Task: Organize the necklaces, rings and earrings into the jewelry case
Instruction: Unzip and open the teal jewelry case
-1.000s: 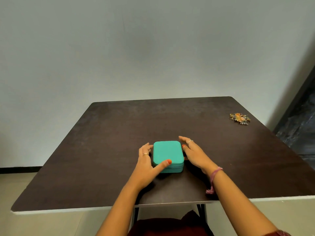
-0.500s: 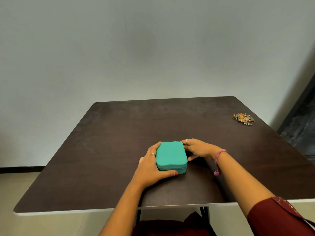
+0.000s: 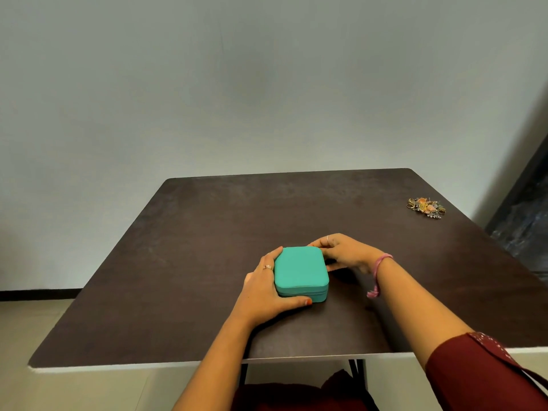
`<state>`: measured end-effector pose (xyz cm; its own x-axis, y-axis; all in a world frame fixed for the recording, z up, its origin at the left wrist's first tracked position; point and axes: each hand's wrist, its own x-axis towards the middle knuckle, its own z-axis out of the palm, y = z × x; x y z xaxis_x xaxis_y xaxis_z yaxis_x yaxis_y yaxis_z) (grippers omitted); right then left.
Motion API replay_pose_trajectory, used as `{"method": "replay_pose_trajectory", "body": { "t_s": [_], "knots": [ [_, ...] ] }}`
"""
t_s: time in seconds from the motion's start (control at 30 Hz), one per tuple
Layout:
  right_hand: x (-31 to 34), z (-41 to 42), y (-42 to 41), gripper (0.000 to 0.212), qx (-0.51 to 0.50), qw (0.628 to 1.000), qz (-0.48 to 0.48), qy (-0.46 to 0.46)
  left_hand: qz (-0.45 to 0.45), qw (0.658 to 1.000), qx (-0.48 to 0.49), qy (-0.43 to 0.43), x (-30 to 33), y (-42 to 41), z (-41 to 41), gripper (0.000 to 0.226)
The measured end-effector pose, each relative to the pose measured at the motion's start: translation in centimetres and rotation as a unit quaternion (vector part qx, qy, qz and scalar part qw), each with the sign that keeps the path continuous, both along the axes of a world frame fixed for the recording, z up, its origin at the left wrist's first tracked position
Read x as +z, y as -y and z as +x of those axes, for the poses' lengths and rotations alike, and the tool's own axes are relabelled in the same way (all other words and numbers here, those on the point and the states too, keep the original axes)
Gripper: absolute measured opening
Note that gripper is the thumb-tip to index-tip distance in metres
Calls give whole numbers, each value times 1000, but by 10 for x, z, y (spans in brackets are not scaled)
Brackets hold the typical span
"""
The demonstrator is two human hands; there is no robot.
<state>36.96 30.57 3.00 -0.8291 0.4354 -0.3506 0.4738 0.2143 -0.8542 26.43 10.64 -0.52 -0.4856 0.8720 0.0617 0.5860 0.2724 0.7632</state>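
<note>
Jewelry case (image 3: 301, 269): a teal, rounded-square case is seen lying flat on the table, lid down and closed, a zip seam running round its near side. It is placed near the middle of the tabletop, a little toward the near edge.

Writing on the case: no brand, label or lettering can be read on the lid or the side.

Left hand (image 3: 264, 292): it is laid against the case at 9 o'clock. The fingers are curved along the left side up to the far left corner, and the thumb, with an orange-painted nail, is pressed along the near side by the zip seam. The case is gripped between thumb and fingers. A ring is worn on one finger.

Right hand (image 3: 345, 252): it is set at the case's far right corner, at about 1 to 2 o'clock. The fingers are curled in and are pinched at the corner edge; what exactly is pinched there cannot be told. A thin ring is worn on one finger, and a pink thread band (image 3: 379, 264) is tied at the wrist, its loose end hanging down.

Jewelry pile (image 3: 426, 207): a small tangled heap of gold, orange and silver pieces is seen at 2 o'clock from the case, well apart from it, near the table's right edge. Single items cannot be told apart.

Table (image 3: 184, 262): a dark brown top with a pale edge is seen.

Sleeve (image 3: 480, 372): dark red cloth is worn on the right forearm.
</note>
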Motion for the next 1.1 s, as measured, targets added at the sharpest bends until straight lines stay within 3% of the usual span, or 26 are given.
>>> {"method": "replay_pose_trajectory", "body": {
  "t_s": [0.1,0.23,0.33,0.57,0.8,1.1],
  "knots": [
    [2,-1,0,23,-5,1000,-10,-10,0,1000,-2,-2,0,0,0,112],
    [16,-7,2,19,44,979,195,25,0,1000,-3,-7,0,0,0,111],
    [27,-5,5,14,57,960,274,32,1,1000,-4,-13,1,0,0,109],
    [16,33,4,15,-12,984,174,27,7,1000,0,-21,2,0,2,107],
    [7,78,49,18,14,981,193,19,14,1000,7,-22,2,1,3,107],
    [-37,77,116,17,-207,944,202,-158,9,1000,11,-19,1,0,5,111]
  ]
}}
